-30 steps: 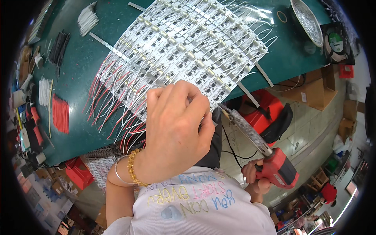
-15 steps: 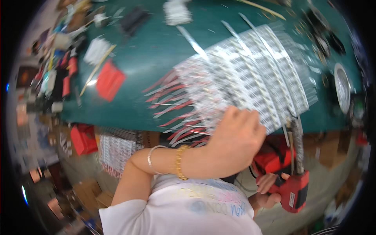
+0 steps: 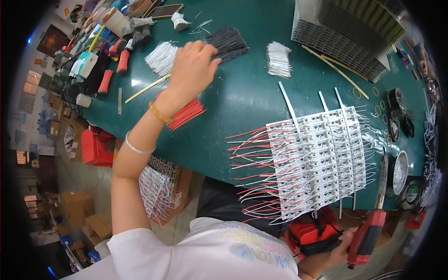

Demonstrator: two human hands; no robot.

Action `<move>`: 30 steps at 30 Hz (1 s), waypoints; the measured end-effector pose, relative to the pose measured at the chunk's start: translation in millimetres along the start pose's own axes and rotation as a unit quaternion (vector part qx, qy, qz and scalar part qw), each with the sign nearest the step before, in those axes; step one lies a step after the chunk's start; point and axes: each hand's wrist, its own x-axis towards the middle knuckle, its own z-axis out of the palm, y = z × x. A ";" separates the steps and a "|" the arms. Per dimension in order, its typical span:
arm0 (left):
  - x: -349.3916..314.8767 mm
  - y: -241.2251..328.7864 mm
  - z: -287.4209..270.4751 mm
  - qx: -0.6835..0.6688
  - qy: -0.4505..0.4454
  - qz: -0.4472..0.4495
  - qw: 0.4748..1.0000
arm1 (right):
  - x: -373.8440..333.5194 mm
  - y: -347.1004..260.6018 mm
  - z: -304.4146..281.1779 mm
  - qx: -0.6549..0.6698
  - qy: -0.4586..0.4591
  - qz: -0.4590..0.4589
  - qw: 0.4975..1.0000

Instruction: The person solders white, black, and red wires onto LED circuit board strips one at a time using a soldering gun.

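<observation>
My left hand (image 3: 198,65), fingers curled and their tips hidden beneath, is at the left edge of a pile of short black wires (image 3: 228,44). White wires (image 3: 161,58) lie just left of it, red wires (image 3: 187,113) below the wrist. Low on the right, my right hand (image 3: 344,245) grips a red-and-black soldering gun (image 3: 367,240), its long metal front pointing away over the table edge. Between the hands lies a white panel of small circuit boards (image 3: 317,163), with red and white wires sticking out of its left side. Metal strips (image 3: 288,102) cross the panel.
A tall stack of board panels (image 3: 345,37) stands at the back right. A white wire bundle (image 3: 279,59), thin wooden sticks (image 3: 338,74) and rubber bands (image 3: 377,109) lie on the green table (image 3: 238,98). A round metal dish (image 3: 400,172) is at the right.
My left hand has moved from the panel far to the left, to the black wires. The view has shifted, showing more of the table's back. My right hand still holds the soldering gun.
</observation>
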 end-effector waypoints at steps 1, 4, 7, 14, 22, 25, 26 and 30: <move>9.5 -4.0 8.8 -0.002 0.004 0.000 1.000 | 4.8 -1.4 -9.7 -0.116 0.013 -0.020 0.993; 37.2 0.6 43.8 0.036 0.023 0.077 0.996 | 8.3 -5.3 -12.4 -0.215 0.031 -0.037 0.975; 51.3 1.7 60.4 0.158 -0.049 0.044 0.985 | 9.6 -8.8 -5.0 -0.138 0.041 -0.030 0.989; 52.9 -0.6 53.4 0.056 -0.027 -0.032 0.998 | 21.7 -19.4 24.3 0.071 0.059 0.000 0.996; 49.5 1.7 38.7 -0.037 -0.053 -0.043 0.997 | 29.9 -28.4 50.9 0.205 0.038 0.069 0.976; 49.2 4.8 32.2 -0.069 -0.025 -0.051 0.996 | 28.9 -30.6 57.3 0.229 0.040 0.095 0.968; 50.5 4.0 31.5 -0.099 0.031 -0.008 0.995 | 28.4 -32.3 57.1 0.233 0.042 0.104 0.966; 53.3 19.8 22.0 -0.265 0.072 -0.001 0.961 | 20.2 -18.5 46.8 0.259 0.047 0.117 0.958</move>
